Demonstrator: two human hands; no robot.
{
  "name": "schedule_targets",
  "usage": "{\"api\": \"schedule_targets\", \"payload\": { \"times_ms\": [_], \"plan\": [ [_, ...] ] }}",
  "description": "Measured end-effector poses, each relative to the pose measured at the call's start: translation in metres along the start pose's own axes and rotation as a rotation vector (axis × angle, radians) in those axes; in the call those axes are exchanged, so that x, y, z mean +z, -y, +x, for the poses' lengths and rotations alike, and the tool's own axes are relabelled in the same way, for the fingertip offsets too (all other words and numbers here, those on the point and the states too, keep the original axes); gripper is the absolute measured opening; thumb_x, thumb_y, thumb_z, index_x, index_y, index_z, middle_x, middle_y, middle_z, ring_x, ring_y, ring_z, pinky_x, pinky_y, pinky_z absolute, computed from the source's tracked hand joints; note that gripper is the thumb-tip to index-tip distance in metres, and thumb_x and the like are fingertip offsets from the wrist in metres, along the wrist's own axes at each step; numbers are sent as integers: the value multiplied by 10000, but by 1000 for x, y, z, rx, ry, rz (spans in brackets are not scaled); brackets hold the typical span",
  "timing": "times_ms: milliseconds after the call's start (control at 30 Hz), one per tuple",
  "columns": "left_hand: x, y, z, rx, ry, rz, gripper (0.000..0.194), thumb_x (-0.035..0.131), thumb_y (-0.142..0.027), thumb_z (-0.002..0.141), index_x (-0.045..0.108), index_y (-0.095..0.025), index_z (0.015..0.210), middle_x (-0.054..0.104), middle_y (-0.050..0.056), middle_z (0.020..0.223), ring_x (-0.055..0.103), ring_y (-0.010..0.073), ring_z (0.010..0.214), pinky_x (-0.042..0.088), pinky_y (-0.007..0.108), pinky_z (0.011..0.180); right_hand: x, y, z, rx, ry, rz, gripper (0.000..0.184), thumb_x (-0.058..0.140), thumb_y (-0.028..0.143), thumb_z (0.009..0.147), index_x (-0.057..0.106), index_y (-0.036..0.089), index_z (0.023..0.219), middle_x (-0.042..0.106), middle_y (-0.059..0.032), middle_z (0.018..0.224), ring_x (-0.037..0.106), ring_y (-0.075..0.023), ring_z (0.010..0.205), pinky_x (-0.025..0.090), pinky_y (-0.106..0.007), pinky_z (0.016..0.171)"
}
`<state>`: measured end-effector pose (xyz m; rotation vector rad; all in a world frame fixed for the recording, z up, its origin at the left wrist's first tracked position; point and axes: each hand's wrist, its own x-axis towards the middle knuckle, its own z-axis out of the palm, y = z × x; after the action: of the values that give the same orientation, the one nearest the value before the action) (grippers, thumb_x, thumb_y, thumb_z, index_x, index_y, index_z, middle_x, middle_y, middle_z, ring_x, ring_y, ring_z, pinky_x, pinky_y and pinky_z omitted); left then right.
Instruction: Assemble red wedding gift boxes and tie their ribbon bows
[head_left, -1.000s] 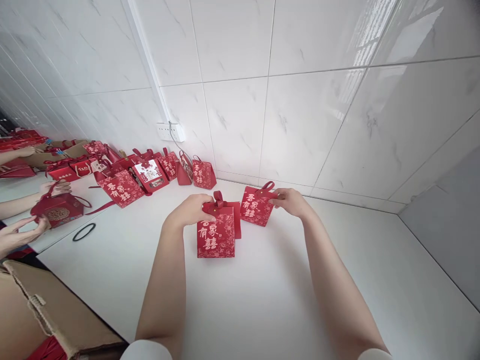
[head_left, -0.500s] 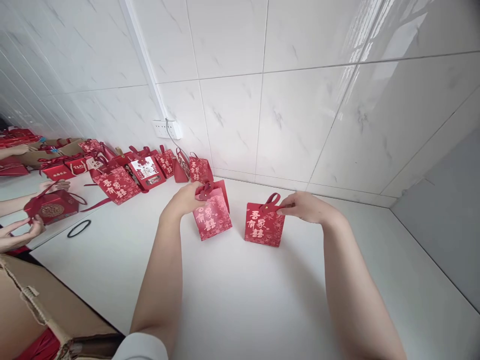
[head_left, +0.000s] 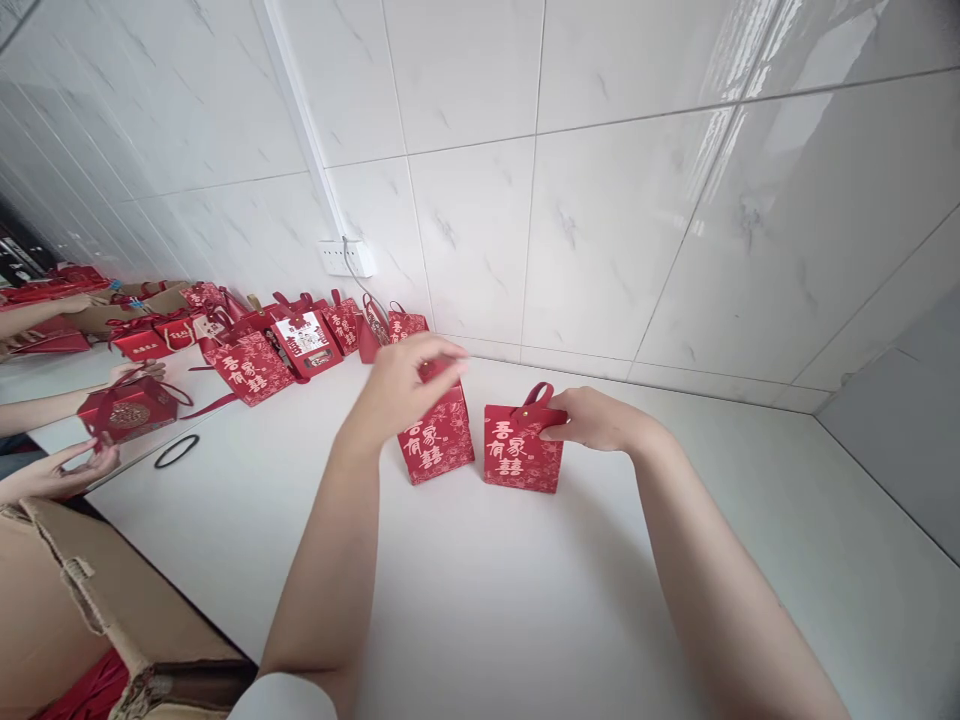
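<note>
Two red paper gift boxes with pale printed characters and ribbon loops stand upright side by side on the white table. My right hand (head_left: 592,418) pinches the right gift box (head_left: 519,455) at the right end of its top edge, next to the ribbon loop. Over the top of the left gift box (head_left: 439,440) hovers my left hand (head_left: 409,385), its thumb and fingers apart and holding nothing. That hand hides the left box's upper edge and loop.
Along the tiled wall stand several red gift boxes (head_left: 251,368). A black ring (head_left: 177,451) lies on the table. At left, another person's hands hold a hexagonal red box (head_left: 131,408). An open cardboard carton (head_left: 112,570) is at lower left; a socket strip (head_left: 346,258) is on the wall.
My left hand has let go of the left box's top and risen slightly, its fingers now spread. The two boxes stand closer together. My right hand keeps its grip.
</note>
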<state>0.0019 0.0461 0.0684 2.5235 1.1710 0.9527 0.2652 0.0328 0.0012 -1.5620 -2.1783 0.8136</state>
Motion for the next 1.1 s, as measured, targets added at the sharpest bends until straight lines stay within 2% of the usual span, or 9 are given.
{"api": "schedule_targets", "payload": {
  "times_ms": [67,133,200,300,433,567,733,900,1100],
  "plan": [
    [17,-8,3,68,152,-77,305,533,-392,878,673,-273,1122,658,0,1172,598,197,1073,478,308,921,-2,2,-3,-45,22,57,89,632,324,764,624,252,713,616,-3,692,545,-151,564,354,-261,449],
    [35,-8,6,92,270,-93,302,547,-351,872,673,-295,1140,652,-13,1204,597,200,1094,482,309,921,-6,4,-7,-89,-13,137,139,619,351,793,658,282,907,686,-6,877,626,-190,751,461,-277,576],
    [47,-5,8,122,315,-77,277,534,-306,879,694,-302,1105,673,-19,1165,606,197,1076,482,314,920,-10,7,-11,-114,-92,190,192,599,357,818,650,270,981,695,-15,972,638,-199,851,497,-294,673],
    [55,-1,10,157,290,-84,237,535,-272,876,724,-288,1017,709,-14,1046,631,183,985,491,302,873,-12,13,-13,-108,-205,182,156,585,341,829,651,238,924,701,-25,917,636,-185,808,494,-292,664],
    [57,0,11,167,254,-80,209,536,-260,871,733,-266,941,715,-4,968,638,173,910,491,289,827,-8,18,-9,-145,-291,162,114,577,315,832,646,230,865,695,-5,833,626,-163,758,474,-278,650],
    [62,3,11,123,252,-68,176,547,-254,858,706,-255,933,711,-9,951,645,168,885,496,282,788,-1,21,-1,-174,-350,152,115,564,316,842,626,224,868,686,0,784,617,-153,706,448,-268,624],
    [67,10,12,70,235,-159,148,545,-240,852,670,-234,933,708,-13,953,650,156,884,503,267,781,4,20,3,-138,-453,194,118,596,274,805,517,226,879,675,19,742,604,-142,653,415,-245,571],
    [68,14,14,105,237,-124,147,563,-246,843,705,-230,874,713,-16,865,641,142,792,486,252,707,3,19,1,-135,-400,114,23,571,232,786,563,216,772,669,17,740,595,-133,635,405,-234,536],
    [68,15,14,138,227,-111,149,574,-223,834,722,-212,842,713,-1,879,633,137,784,473,244,694,1,22,-4,-76,-293,74,105,566,280,794,631,224,733,678,13,732,595,-145,633,416,-253,533]
  ]
}}
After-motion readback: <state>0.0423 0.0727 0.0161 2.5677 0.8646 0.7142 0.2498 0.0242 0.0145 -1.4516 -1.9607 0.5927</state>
